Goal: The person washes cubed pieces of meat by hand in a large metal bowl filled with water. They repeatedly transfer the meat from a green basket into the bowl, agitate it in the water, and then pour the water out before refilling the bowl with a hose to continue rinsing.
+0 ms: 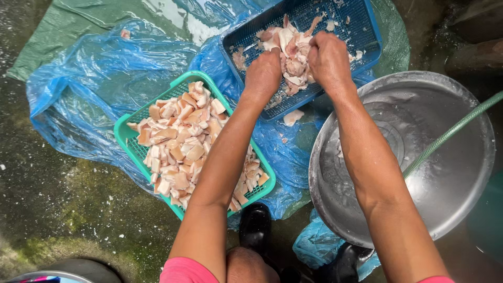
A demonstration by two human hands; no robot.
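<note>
Both my hands reach into a blue perforated basket [348, 23] at the top. My left hand [263, 71] and my right hand [329, 57] are closed around a heap of pale pink meat pieces [290, 44] in its middle. Left of my left arm stands a green basket [137, 152] filled with several cut meat chunks [181, 139]. One loose meat piece [293, 117] lies on the blue plastic just below the blue basket.
A large metal basin [440, 126] sits at the right with a green hose [450, 133] running into it. Blue plastic sheeting [89, 84] lies under the baskets on a wet concrete floor [47, 204]. My black boots [255, 225] are at the bottom.
</note>
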